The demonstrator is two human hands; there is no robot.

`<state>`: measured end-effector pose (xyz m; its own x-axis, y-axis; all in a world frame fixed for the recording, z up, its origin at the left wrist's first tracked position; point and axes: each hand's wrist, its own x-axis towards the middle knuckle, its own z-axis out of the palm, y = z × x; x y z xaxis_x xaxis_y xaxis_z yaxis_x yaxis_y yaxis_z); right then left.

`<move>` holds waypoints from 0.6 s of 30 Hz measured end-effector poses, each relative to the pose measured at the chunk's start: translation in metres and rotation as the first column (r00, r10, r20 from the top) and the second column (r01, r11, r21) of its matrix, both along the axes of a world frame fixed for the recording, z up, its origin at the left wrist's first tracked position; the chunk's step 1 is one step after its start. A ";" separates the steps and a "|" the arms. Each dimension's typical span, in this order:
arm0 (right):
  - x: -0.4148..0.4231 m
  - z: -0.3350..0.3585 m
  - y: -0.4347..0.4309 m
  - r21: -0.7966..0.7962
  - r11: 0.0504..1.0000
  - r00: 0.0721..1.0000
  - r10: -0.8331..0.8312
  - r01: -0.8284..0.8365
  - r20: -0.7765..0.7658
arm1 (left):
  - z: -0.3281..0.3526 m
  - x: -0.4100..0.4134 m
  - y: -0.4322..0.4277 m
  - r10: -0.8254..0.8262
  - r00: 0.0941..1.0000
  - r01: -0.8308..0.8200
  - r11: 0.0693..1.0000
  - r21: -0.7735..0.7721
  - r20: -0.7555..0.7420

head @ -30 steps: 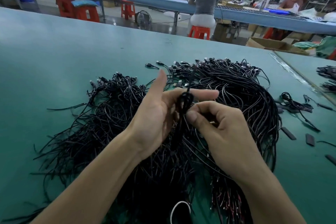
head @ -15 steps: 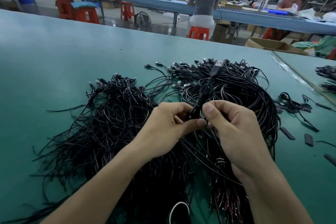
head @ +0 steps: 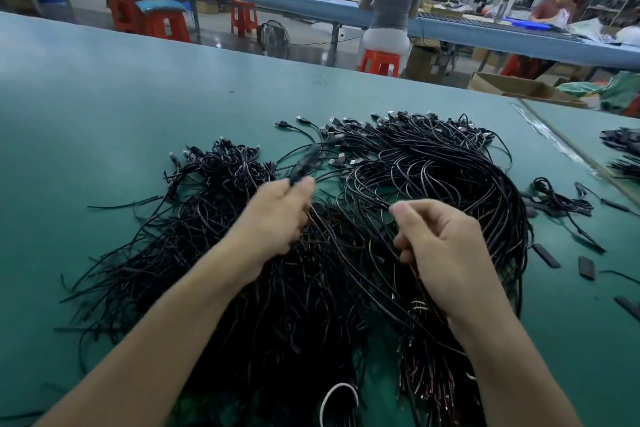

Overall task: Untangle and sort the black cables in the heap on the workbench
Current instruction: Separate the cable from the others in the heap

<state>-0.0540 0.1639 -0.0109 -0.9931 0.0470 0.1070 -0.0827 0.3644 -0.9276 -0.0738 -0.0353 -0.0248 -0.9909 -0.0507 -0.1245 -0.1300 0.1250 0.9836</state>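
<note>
While the left hand (head: pixel 273 218) pinches one black cable (head: pixel 304 166) between thumb and fingertips, holding its far end just above the heap, that end is smeared by blur and its plug cannot be made out. The right hand (head: pixel 446 253) hovers near it with fingers curled and thumb against forefinger; whether a thin strand runs through that pinch cannot be told. Under both forearms the heap of black cables (head: pixel 433 177) sprawls over the green workbench (head: pixel 104 114), its near part hidden by the arms and cut off by the lower edge, where a white loop (head: pixel 339 392) is only half seen. To the right, apart from the heap, lie a small cable tangle (head: pixel 561 201) and a few short black pieces (head: pixel 587 267).
</note>
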 end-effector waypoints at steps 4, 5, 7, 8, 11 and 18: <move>0.004 -0.007 -0.002 0.342 0.936 0.996 0.087 -0.087 0.016 | -0.002 -0.014 -0.027 0.200 0.966 -0.231 0.950 0.208 0.162; 0.005 -0.010 -0.005 0.407 0.906 0.993 0.108 -0.115 0.041 | -0.002 -0.019 -0.031 0.221 0.956 -0.263 0.937 0.229 0.193; 0.007 -0.016 -0.011 0.500 0.851 0.987 0.142 -0.160 0.073 | 0.000 -0.029 -0.039 0.263 0.938 -0.318 0.913 0.254 0.227; 0.008 -0.019 -0.014 0.524 0.833 0.984 0.154 -0.176 0.086 | 0.002 -0.032 -0.041 0.285 0.930 -0.344 0.898 0.275 0.233; 0.010 -0.024 -0.020 0.568 0.798 0.979 0.179 -0.200 0.094 | 0.004 -0.034 -0.043 0.361 0.905 -0.410 0.881 0.238 0.224; 0.012 -0.019 -0.020 0.623 0.767 0.981 0.196 -0.155 0.002 | -0.008 0.003 -0.030 0.348 0.887 -0.460 0.605 -0.649 -0.304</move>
